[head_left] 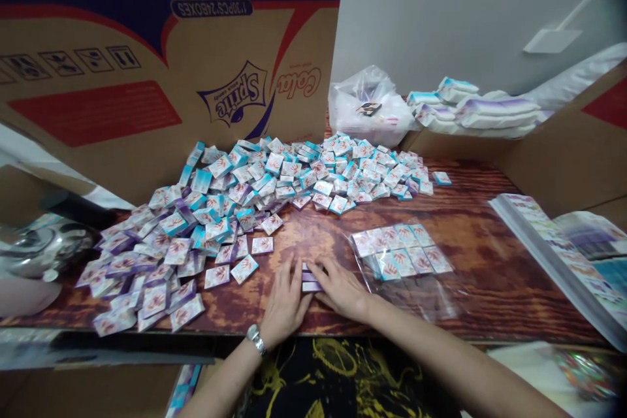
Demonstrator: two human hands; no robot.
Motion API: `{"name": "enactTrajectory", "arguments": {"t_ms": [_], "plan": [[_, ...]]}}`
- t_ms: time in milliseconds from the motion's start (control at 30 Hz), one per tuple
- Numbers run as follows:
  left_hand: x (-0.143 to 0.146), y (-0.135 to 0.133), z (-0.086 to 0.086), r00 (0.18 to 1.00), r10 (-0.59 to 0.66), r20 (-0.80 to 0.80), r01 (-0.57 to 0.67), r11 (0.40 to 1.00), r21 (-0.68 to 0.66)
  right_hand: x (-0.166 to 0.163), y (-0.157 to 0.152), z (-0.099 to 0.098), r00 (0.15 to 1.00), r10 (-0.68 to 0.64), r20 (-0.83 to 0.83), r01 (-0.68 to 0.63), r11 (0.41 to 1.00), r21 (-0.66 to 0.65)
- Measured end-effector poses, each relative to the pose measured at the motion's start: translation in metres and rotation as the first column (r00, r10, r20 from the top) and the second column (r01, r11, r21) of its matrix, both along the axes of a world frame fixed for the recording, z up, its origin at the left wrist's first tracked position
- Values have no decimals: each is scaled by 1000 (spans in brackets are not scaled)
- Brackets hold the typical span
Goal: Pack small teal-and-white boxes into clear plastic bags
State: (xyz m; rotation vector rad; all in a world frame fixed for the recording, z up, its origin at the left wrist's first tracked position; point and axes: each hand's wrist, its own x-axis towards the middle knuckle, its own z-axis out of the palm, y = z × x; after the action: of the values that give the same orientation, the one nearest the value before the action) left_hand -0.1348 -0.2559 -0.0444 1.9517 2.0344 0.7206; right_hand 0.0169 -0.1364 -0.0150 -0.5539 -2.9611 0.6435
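Observation:
My left hand (287, 297) and my right hand (341, 289) close in from both sides on a short row of small purple-and-white boxes (312, 286) near the table's front edge. The boxes' narrow sides show between my fingers; part of the row is hidden beneath them. A silvery watch circles my left wrist. To the right of my right hand lies a clear plastic bag (431, 297) with two rows of small boxes (404, 251) in it. A large heap of similar blue, purple and white boxes (235, 202) spreads behind and left of my hands.
A tall printed carton (186, 65) stands behind the heap. Farther right are a clear bag with contents (369, 111), stacked soft packs (494, 111) and a stack of printed sheets (563, 261). A shiny metallic object (46, 245) sits at the left, on the brown wood-grain table (470, 209).

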Motion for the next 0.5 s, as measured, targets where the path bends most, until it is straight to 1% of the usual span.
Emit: {"name": "enactTrajectory", "arguments": {"t_ms": [67,133,233,300,333,400,500], "plan": [[-2,3,-3,997,-74,-24,74,997,-20,0,-4,-6,999,-30,-17,30,999,42],[-3,4,-8,993,-115,-31,114,993,-37,-1,-8,-14,998,-49,-28,51,997,58],[-5,3,-16,992,-121,-25,119,992,-51,-7,-16,-22,997,-71,-39,72,997,35],[-5,0,-15,991,-134,24,135,989,-67,-8,-20,-20,995,-85,-42,85,996,-9],[-4,-2,-12,988,-138,66,144,986,-80,-7,-21,-14,995,-86,-51,84,996,-40],[-4,-5,1,974,-146,173,168,979,-116,2,-22,7,991,-91,-93,81,991,-105],[1,-3,33,922,-173,346,248,951,-187,34,-23,49,977,-117,-176,83,979,-187]]}}
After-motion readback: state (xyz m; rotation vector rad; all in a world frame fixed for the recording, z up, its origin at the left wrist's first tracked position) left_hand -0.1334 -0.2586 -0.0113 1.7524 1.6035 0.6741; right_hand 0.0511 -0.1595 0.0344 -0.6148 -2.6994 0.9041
